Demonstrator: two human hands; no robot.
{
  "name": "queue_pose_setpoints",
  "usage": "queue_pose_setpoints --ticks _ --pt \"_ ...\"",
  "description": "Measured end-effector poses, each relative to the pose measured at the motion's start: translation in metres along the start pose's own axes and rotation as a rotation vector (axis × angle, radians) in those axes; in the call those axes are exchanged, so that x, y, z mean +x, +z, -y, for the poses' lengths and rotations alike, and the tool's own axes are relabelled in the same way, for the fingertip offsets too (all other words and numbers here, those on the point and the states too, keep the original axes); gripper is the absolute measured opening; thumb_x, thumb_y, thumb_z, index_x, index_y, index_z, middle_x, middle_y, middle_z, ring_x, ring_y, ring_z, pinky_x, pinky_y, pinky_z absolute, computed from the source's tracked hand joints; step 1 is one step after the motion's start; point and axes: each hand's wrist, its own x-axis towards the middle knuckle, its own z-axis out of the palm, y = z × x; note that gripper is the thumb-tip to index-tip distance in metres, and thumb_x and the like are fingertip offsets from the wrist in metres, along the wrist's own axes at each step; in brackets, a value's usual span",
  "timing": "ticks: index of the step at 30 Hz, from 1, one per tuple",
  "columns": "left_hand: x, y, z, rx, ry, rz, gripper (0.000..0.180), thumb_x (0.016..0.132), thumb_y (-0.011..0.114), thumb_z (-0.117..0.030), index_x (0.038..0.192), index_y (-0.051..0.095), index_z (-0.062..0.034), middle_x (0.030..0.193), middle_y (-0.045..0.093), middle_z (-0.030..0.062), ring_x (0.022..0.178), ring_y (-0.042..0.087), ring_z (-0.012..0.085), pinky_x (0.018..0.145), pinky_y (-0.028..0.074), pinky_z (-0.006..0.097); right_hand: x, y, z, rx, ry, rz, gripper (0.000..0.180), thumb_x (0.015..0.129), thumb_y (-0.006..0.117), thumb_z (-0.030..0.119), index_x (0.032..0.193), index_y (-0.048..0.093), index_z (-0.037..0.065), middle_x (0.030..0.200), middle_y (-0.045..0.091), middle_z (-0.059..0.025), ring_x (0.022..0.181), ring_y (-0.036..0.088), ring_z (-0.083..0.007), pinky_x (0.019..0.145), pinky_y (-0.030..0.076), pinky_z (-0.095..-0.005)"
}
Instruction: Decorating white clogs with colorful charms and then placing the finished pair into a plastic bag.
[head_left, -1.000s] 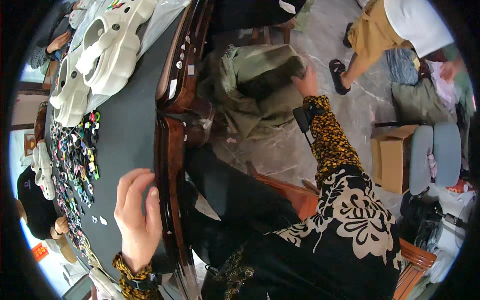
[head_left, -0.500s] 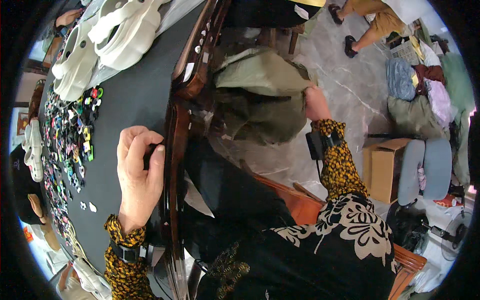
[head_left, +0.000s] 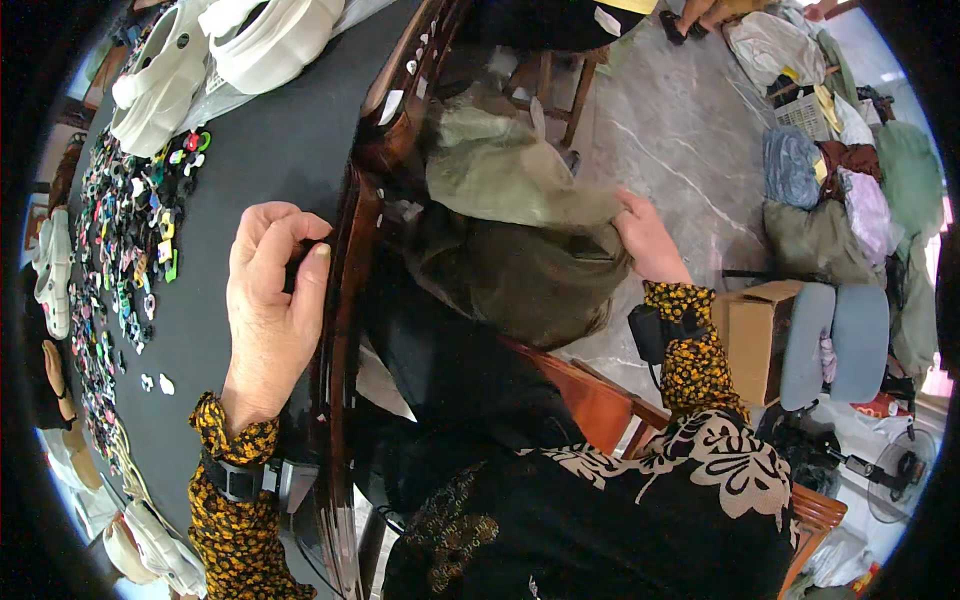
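Observation:
My right hand (head_left: 650, 238) grips the edge of an olive-green cloth sack (head_left: 525, 285) beside the table, with the thumb on top. The sack hangs slack and bulges, its paler part toward the far side; motion blurs some of it. What is inside stays hidden. My left hand (head_left: 268, 300) is at the wooden table edge (head_left: 345, 285), fingers curled and thumb drawn in toward them. Whatever those fingers hold, if anything, cannot be made out. To its left, small colourful shoe charms (head_left: 120, 245) lie scattered across the black tabletop (head_left: 225, 160).
White clogs (head_left: 275, 48) stand at the table's far end, on clear plastic. Another white clog (head_left: 53, 275) is at the left edge. A reddish wooden chair (head_left: 590, 395) is beneath me. Rightward are a cardboard box (head_left: 757, 340), grey-blue cushions (head_left: 860, 345), heaped cloth (head_left: 825, 235) and a fan (head_left: 905, 475).
My right hand has come nearer to me, drawing the sack with it. My left hand stays curled by the table edge. The person at the far right has moved mostly out of view.

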Motion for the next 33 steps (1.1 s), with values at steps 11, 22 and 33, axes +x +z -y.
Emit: queue_pose_setpoints --ticks 11,22,33 --pt "-0.001 -0.003 -0.007 0.071 -0.076 0.032 0.012 0.079 0.055 0.002 0.091 0.055 -0.0002 0.096 0.052 0.0117 0.093 0.051 0.0249 0.086 0.040 0.031 -0.047 -0.023 0.016 -1.200 -0.380 -0.023 0.054 0.069 0.057 0.000 0.122 0.050 0.005 0.129 0.047 -0.0164 0.118 0.046 -0.0344 0.096 0.040 -0.0415" --pt "0.003 -0.003 -0.010 0.165 -0.056 0.043 0.015 0.078 0.054 0.005 0.091 0.056 -0.0007 0.094 0.050 0.0117 0.081 0.050 0.0220 0.072 0.042 0.029 0.110 0.091 -0.149 -0.501 -0.017 0.451 0.028 0.083 0.054 0.003 0.109 0.062 -0.001 0.101 0.065 -0.0118 0.095 0.062 -0.0219 0.085 0.048 -0.0296" --pt "0.006 -0.008 -0.018 0.287 -0.144 0.114 0.016 0.070 0.056 0.001 0.086 0.055 -0.0007 0.086 0.049 0.0159 0.076 0.048 0.0267 0.069 0.039 0.036 0.322 -0.045 -0.185 -1.199 -0.472 -1.177 0.021 0.078 0.060 0.022 0.097 0.063 0.012 0.091 0.062 -0.0135 0.086 0.060 -0.0327 0.067 0.048 -0.0510"
